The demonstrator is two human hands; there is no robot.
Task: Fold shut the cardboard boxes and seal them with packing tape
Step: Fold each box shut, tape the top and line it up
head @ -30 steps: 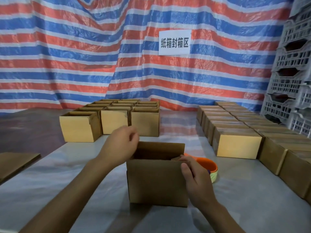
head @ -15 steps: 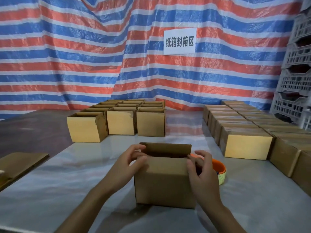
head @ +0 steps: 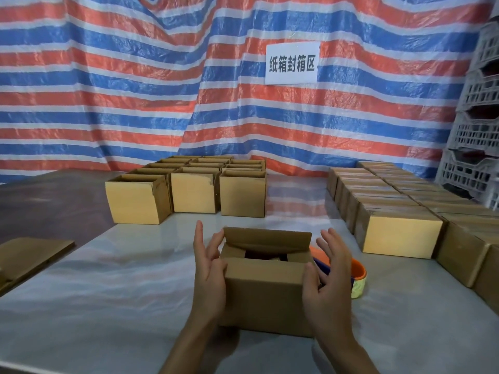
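A small brown cardboard box stands on the grey table right in front of me. Its far flap stands up and its near flap is partly folded in, leaving a dark gap at the top. My left hand lies against the box's left side with straight fingers and the thumb on the near flap's corner. My right hand is at the box's right side, fingers spread, thumb touching the near flap's right corner. An orange tape roll lies just right of the box, partly hidden behind my right hand.
A block of several open boxes stands at the back left. Rows of closed boxes run along the right. Flat cardboard lies at the left edge. Grey plastic crates are stacked at the far right. A striped tarp hangs behind.
Both hands have shifted from the box's top edge to its two sides with fingers opened out. The near flap has come down over the opening. The camera has moved closer.
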